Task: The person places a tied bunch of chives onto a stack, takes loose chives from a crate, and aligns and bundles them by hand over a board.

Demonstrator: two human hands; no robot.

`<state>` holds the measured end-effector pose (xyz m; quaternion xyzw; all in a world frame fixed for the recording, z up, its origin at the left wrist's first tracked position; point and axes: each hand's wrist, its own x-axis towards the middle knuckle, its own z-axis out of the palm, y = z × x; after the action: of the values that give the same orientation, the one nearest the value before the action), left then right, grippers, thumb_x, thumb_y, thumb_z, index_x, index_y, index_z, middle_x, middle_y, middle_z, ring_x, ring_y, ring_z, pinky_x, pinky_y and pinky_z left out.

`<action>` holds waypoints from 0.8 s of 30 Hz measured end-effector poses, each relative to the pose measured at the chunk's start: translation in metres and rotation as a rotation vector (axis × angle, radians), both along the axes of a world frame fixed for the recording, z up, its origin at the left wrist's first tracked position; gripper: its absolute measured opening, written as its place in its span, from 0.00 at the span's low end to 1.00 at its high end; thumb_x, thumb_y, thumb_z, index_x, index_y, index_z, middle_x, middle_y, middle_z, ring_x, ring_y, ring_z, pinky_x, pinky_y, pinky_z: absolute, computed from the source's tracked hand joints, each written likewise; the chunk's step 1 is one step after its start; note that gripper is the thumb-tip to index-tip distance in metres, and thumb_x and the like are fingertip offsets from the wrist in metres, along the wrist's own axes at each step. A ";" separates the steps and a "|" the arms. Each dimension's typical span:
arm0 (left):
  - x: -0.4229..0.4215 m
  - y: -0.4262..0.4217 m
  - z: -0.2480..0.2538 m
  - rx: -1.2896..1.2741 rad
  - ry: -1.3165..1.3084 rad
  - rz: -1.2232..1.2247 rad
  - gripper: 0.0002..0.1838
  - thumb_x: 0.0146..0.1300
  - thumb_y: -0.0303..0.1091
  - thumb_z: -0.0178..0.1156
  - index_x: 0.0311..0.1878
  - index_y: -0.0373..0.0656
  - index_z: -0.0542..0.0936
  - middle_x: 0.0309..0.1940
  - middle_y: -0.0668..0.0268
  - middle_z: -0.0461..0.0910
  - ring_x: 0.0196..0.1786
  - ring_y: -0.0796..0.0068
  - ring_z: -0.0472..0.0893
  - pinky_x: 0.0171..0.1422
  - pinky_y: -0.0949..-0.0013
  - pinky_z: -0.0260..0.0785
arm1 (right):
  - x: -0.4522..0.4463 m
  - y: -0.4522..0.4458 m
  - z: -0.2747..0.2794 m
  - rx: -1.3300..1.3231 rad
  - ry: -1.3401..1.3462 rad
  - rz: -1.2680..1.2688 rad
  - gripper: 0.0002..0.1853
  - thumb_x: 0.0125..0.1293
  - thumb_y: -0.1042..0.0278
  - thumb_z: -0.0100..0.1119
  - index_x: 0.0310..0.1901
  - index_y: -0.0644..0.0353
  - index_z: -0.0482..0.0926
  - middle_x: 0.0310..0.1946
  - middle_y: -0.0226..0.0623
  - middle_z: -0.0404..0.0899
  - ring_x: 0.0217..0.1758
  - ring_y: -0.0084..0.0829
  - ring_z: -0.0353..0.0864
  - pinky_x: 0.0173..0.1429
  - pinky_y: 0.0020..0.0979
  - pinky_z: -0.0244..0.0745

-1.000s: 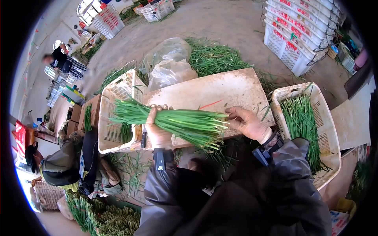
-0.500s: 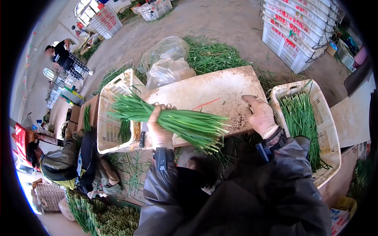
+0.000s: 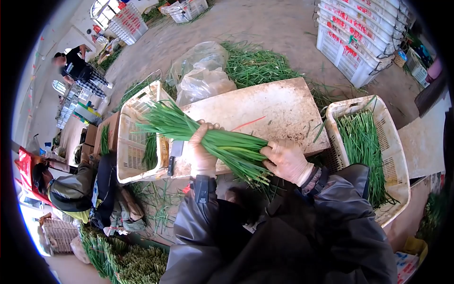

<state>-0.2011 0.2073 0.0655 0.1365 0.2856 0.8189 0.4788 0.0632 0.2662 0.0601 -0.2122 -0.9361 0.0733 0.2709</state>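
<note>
My left hand (image 3: pixel 203 150) is wrapped round the middle of a bundle of long green stalks (image 3: pixel 231 147), held over the near edge of a stained white board (image 3: pixel 283 106). At the bundle's right end, my right hand (image 3: pixel 287 161) has its fingers pressed together on the stalks near their cut ends. A thin red strip (image 3: pixel 248 123) lies on the board behind the bundle. Just left of my left wrist is a knife (image 3: pixel 175 154) with a black handle, at the board's left end.
White crates flank the board: one at left (image 3: pixel 130 158), one at right (image 3: pixel 395 175) holding green stalks (image 3: pixel 363 146). Behind lie plastic bags (image 3: pixel 203 83) and loose greens (image 3: pixel 257 66). Stacked crates (image 3: pixel 347 52) stand back right. One person (image 3: pixel 71 189) sits left; another (image 3: pixel 80 71) stands farther off.
My right hand has moved from the bundle's end out over the board, then back onto the stalks. The bundle now tilts more steeply down to the right. The far person has shifted.
</note>
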 end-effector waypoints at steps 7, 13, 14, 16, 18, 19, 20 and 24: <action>0.000 0.002 0.006 -0.054 0.007 0.016 0.09 0.68 0.25 0.66 0.48 0.43 0.77 0.35 0.63 0.79 0.45 0.61 0.81 0.61 0.50 0.76 | 0.011 0.008 0.003 -0.428 0.065 0.088 0.08 0.60 0.61 0.72 0.34 0.54 0.83 0.31 0.37 0.83 0.36 0.44 0.86 0.41 0.43 0.80; -0.011 -0.005 0.007 -0.097 0.019 0.103 0.09 0.67 0.25 0.66 0.47 0.43 0.77 0.35 0.64 0.79 0.45 0.63 0.80 0.58 0.53 0.76 | 0.041 0.018 0.002 -0.591 -0.776 0.451 0.15 0.61 0.50 0.70 0.38 0.53 0.88 0.33 0.37 0.89 0.40 0.45 0.88 0.46 0.44 0.81; -0.011 -0.006 0.007 -0.100 0.019 0.104 0.09 0.67 0.25 0.66 0.47 0.43 0.77 0.35 0.64 0.79 0.45 0.62 0.81 0.58 0.53 0.76 | 0.041 0.016 0.001 -0.582 -0.702 0.390 0.15 0.61 0.48 0.69 0.37 0.52 0.88 0.33 0.37 0.89 0.39 0.46 0.88 0.46 0.45 0.81; -0.011 -0.006 0.007 -0.104 0.017 0.109 0.09 0.67 0.25 0.66 0.47 0.43 0.77 0.35 0.64 0.79 0.45 0.62 0.81 0.58 0.53 0.76 | 0.041 0.012 0.005 -0.560 -0.558 0.269 0.17 0.62 0.44 0.69 0.35 0.50 0.89 0.33 0.37 0.89 0.39 0.46 0.89 0.47 0.46 0.81; -0.011 -0.006 0.004 -0.084 0.007 0.095 0.09 0.66 0.24 0.66 0.47 0.42 0.77 0.35 0.63 0.79 0.44 0.62 0.81 0.58 0.52 0.76 | 0.038 0.011 0.014 -0.546 -0.380 0.234 0.17 0.61 0.45 0.72 0.40 0.49 0.87 0.30 0.36 0.88 0.37 0.45 0.89 0.43 0.45 0.81; -0.010 -0.005 0.004 -0.084 0.011 0.094 0.09 0.66 0.24 0.67 0.47 0.42 0.77 0.35 0.63 0.79 0.44 0.62 0.81 0.58 0.52 0.76 | 0.034 0.009 0.023 -0.557 -0.308 0.204 0.17 0.61 0.46 0.73 0.42 0.49 0.86 0.29 0.36 0.87 0.37 0.44 0.89 0.42 0.44 0.81; -0.009 -0.005 0.005 -0.086 0.014 0.090 0.09 0.66 0.24 0.67 0.47 0.42 0.78 0.35 0.63 0.79 0.44 0.62 0.81 0.58 0.52 0.76 | 0.031 0.006 0.029 -0.569 -0.234 0.170 0.17 0.61 0.47 0.73 0.43 0.49 0.86 0.28 0.36 0.87 0.36 0.44 0.89 0.41 0.44 0.81; -0.004 -0.002 0.006 -0.112 0.013 0.115 0.10 0.66 0.24 0.67 0.48 0.40 0.78 0.34 0.63 0.80 0.42 0.62 0.82 0.56 0.55 0.78 | 0.028 0.000 0.003 -0.202 -0.190 0.238 0.14 0.63 0.52 0.71 0.46 0.49 0.85 0.29 0.37 0.84 0.36 0.45 0.87 0.39 0.46 0.80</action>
<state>-0.2049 0.2049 0.0716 0.0981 0.3415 0.8269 0.4359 0.0914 0.2667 0.0631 -0.1317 -0.9638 0.1781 0.1482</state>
